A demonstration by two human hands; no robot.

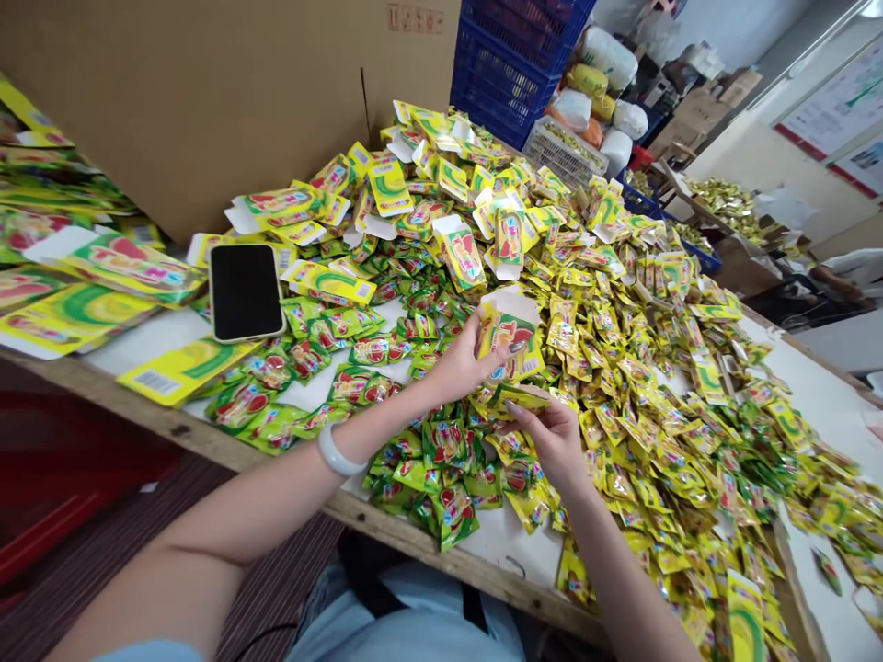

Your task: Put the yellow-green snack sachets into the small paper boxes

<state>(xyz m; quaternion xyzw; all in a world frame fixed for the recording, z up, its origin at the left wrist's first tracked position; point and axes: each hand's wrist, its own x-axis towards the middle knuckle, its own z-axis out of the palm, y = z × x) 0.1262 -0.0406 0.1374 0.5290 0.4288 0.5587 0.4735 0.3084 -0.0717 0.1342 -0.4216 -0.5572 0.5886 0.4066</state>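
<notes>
Here, we see the left hand (459,363) closed round a small carton (514,336), thumb across its printed front, while the right hand (552,437) pinches a yellow-green packet (521,397) between thumb and fingers. The packet lies just on the body side of the carton, nearly edge-on to us, its long axis running across the view; whether the two touch, we cannot tell. The carton's long axis points away from the body, and its white flaps stand open at the far end, so the packet sits by the opposite end. The right hand is the nearer to the body.

Around both hands, loose packets cover much of the white surface (493,542), mostly green ones to the left and yellow ones to the right. A phone (245,292) lies further left. Beyond, we find heaped cartons (390,188), a large cardboard box (227,92), stacked blue crates (503,83) and wall posters (834,101).
</notes>
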